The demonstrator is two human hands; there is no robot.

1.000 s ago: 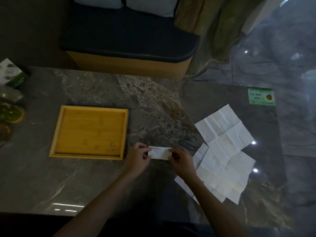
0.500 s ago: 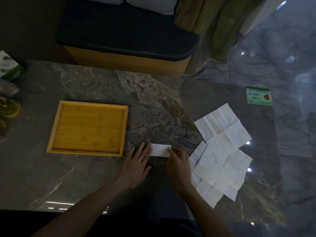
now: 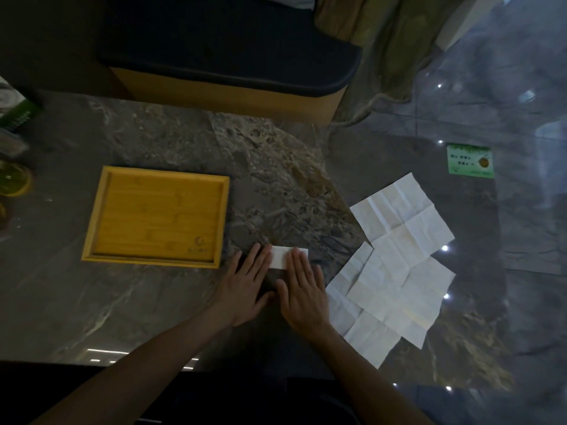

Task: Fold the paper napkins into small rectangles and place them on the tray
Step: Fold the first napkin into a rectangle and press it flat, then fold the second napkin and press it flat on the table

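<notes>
A small folded white napkin (image 3: 280,257) lies flat on the dark marble table, just right of the bamboo tray (image 3: 95,223). My left hand (image 3: 247,285) rests flat with fingers spread, its fingertips at the napkin's left edge. My right hand (image 3: 302,288) lies flat too, its fingers covering the napkin's right part. Nothing lies in the tray. Several unfolded white napkins (image 3: 395,262) overlap in a loose pile to the right of my right hand.
A green card (image 3: 470,161) lies at the far right of the table. A green box (image 3: 18,113) and yellow-green round items (image 3: 13,180) sit at the left edge. Beyond the table's far edge stands a dark cushioned bench (image 3: 233,59).
Both hands went from pinching the folded napkin's ends to lying flat on it. The right hand has slid left over the napkin, and the two hands are closer together.
</notes>
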